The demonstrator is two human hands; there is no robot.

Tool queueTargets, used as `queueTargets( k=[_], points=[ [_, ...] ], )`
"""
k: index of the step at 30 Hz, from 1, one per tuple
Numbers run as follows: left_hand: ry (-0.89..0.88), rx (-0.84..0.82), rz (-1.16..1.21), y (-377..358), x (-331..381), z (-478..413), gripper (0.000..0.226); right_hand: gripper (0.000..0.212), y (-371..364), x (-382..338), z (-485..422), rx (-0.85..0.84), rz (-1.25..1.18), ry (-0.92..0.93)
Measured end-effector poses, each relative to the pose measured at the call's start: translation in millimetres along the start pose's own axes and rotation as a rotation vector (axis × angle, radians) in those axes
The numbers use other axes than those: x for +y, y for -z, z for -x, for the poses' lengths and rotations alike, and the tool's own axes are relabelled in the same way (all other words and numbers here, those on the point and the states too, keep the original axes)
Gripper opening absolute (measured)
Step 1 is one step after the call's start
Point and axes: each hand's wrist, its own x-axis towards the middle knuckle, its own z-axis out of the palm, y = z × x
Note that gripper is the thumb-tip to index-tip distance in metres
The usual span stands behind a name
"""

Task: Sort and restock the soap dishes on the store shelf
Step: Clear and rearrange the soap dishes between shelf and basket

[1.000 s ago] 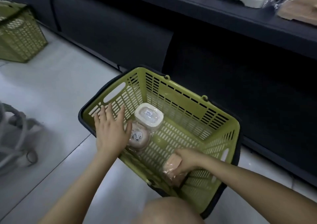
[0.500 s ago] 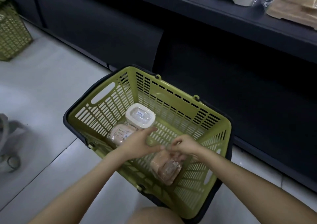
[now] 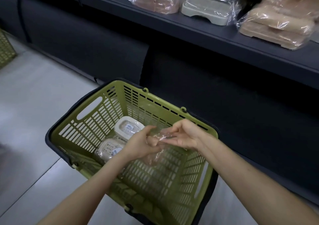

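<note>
While your left hand and right hand both pinch the crinkled clear wrap above the green basket, its contents too blurred to tell, probably readying it for the far shelf, the white soap dish and beige soap dish lie in the basket's far-left corner.

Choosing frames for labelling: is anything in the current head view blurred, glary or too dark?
Head view: the wrapped dish held by the left hand and right hand is smeared by motion blur; plastic on the tan dishes on the shelf glints; below the shelf is near-black shadow.
</note>
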Motion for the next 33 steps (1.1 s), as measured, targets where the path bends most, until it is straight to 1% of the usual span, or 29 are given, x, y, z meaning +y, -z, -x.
queueTargets(
  k=[1, 2, 4, 5, 7, 8, 9, 10, 12, 13, 15, 17, 19, 21, 24, 27, 29, 33],
  points=[
    [-0.011, 0.043, 0.015, 2, 2, -1, 0.069, 0.049, -1, -2, 3, -0.022, -0.038, 0.031],
    [-0.010, 0.071, 0.051, 5, 4, -3, 0.061, 0.049, -4, -4, 8, -0.048, -0.049, 0.066],
    [-0.003, 0.099, 0.147, 9, 6, -5, 0.050, 0.039, -8, -10, 19, -0.049, -0.019, 0.132],
    [-0.002, 0.104, 0.192, 13, 10, -6, 0.047, 0.033, -9, -13, 26, -0.010, 0.046, 0.183],
    [-0.010, 0.117, 0.289, 24, 20, -8, 0.045, 0.022, -6, -19, 36, 0.145, 0.311, 0.350],
    [-0.014, 0.120, 0.335, 30, 25, -7, 0.043, 0.024, -3, -21, 40, 0.222, 0.475, 0.426],
    [-0.026, 0.121, 0.368, 38, 33, -6, 0.043, 0.031, 1, -23, 45, 0.283, 0.619, 0.491],
    [-0.039, 0.118, 0.394, 45, 41, -5, 0.043, 0.041, 7, -26, 50, 0.319, 0.713, 0.537],
    [-0.067, 0.110, 0.430, 58, 59, -1, 0.044, 0.053, 14, -31, 65, 0.316, 0.770, 0.564],
    [-0.087, 0.106, 0.437, 64, 70, 2, 0.042, 0.053, 17, -34, 74, 0.282, 0.772, 0.563],
    [-0.135, 0.094, 0.443, 77, 89, 9, 0.041, 0.040, 19, -38, 93, 0.199, 0.759, 0.558],
    [-0.189, 0.072, 0.456, 87, 108, 19, 0.048, 0.035, 20, -42, 112, 0.127, 0.677, 0.539],
    [-0.231, 0.041, 0.476, 91, 128, 27, 0.053, 0.039, 21, -47, 127, 0.078, 0.539, 0.504],
    [-0.266, 0.002, 0.493, 92, 148, 31, 0.052, 0.041, 23, -53, 142, 0.033, 0.428, 0.476],
    [-0.332, -0.038, 0.465, 90, 178, 34, 0.048, 0.048, 34, -61, 168, -0.029, 0.375, 0.478],
    [-0.395, -0.074, 0.465, 83, 209, 36, 0.038, 0.050, 55, -67, 195, -0.051, 0.339, 0.496],
    [-0.433, -0.097, 0.465, 75, 231, 36, 0.034, 0.048, 69, -71, 214, -0.035, 0.308, 0.522],
    [-0.500, -0.175, 0.440, 57, 277, 32, 0.041, 0.041, 96, -79, 258, 0.059, 0.269, 0.625]
  ],
)
